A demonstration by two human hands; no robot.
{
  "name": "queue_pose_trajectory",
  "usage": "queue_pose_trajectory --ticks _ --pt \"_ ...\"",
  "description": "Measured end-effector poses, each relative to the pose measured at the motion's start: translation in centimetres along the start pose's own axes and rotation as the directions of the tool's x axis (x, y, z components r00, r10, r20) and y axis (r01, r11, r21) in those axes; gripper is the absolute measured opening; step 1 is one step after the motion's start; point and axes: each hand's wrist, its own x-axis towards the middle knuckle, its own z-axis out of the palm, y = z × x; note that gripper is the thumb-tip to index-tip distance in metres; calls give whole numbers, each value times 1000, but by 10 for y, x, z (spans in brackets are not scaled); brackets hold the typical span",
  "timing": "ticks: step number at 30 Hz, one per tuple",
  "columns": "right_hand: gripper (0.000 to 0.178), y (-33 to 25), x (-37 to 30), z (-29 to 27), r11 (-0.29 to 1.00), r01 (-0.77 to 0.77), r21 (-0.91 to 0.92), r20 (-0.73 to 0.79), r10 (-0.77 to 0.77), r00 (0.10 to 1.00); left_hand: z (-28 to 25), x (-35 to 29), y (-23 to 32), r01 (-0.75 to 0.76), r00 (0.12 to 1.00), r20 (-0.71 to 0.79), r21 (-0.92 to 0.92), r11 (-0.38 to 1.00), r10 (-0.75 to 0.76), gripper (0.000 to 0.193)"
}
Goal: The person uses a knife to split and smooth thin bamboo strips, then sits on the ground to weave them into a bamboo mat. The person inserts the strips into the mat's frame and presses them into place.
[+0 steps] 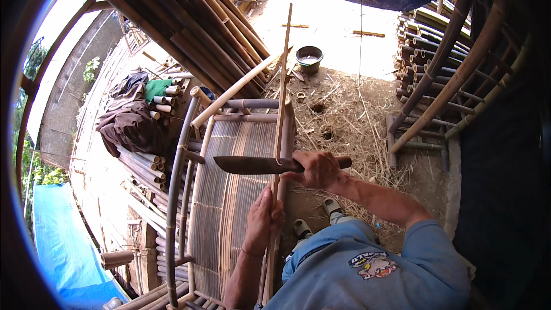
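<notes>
My right hand (319, 169) is closed round the handle of a machete, whose dark broad blade (247, 165) points left across a long bamboo strip (282, 97). The blade meets the strip near the handle, where a small pale curl shows. Below the blade, my left hand (266, 217) grips the same strip, which runs on toward my body. Beneath both hands stands a bamboo bench (221, 195) with a slatted seat and pole rails.
Bamboo poles (195, 28) lean at the upper left; cut poles (422, 51) are stacked at the right beside a bamboo frame (453, 92). A black bucket (309, 59) sits ahead, with shavings (350, 132) on the ground. Dark cloth (135, 123) and a blue tarp (66, 247) lie left.
</notes>
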Motion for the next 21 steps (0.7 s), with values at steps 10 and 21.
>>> queue_pose_trajectory --ticks 10,21 --pt "72 92 37 -25 929 -285 -235 -63 278 959 -10 -52 -30 119 991 63 -24 993 -118 49" --pt "65 3 -15 -3 974 -225 -33 154 228 961 -44 -15 -39 90 995 -56 187 978 -81 40"
